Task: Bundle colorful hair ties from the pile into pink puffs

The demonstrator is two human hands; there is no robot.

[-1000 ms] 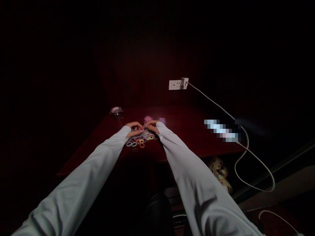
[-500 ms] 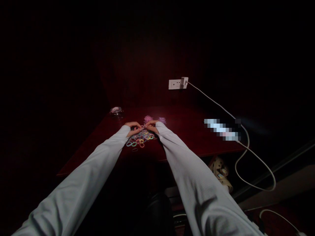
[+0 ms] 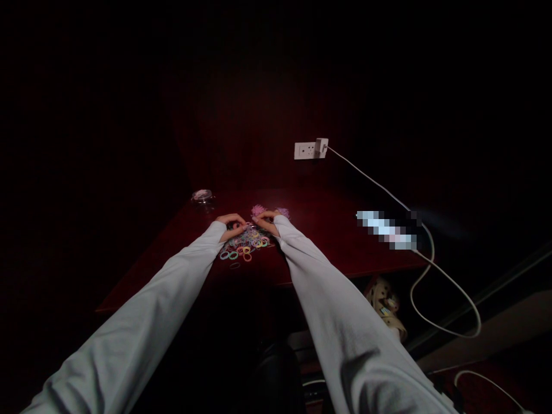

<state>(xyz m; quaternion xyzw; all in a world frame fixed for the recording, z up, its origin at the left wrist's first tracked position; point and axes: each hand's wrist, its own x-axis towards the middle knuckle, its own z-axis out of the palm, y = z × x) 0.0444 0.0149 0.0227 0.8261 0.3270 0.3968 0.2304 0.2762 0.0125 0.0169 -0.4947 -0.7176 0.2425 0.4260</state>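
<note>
Head view: your left hand (image 3: pixel 227 219) and your right hand (image 3: pixel 268 225) faced each other above the desk (image 3: pixel 328 244), left of its midline. The fingers of each hand were bent toward the thumb, with the fingertips of one hand just beside those of the other. Whether either hand was clamped on an item could not be told; the parts at the fingertips were too small and dark. Your two grey sleeves (image 3: pixel 159 299) extended over the near edge.

The pile of coloured bands (image 3: pixel 252 237) lay on the desk beneath your hands and on their near-edge side. Several loose rings (image 3: pixel 233 255) lay at its margin, nearest the near edge. A pink bundle (image 3: pixel 258 210) and a purple bundle (image 3: pixel 283 213) sat beyond your right hand, toward the far edge.

A clear jar (image 3: pixel 202 198) stood near the far left corner. A pixelated bright device (image 3: pixel 382 229) lay toward the right edge. A white cable (image 3: pixel 360 168) led from a charger (image 3: pixel 321 146) in the wall outlet (image 3: pixel 304 150) and looped past the right edge. A beige clog (image 3: pixel 382 302) was visible below the near edge, toward the right corner.
</note>
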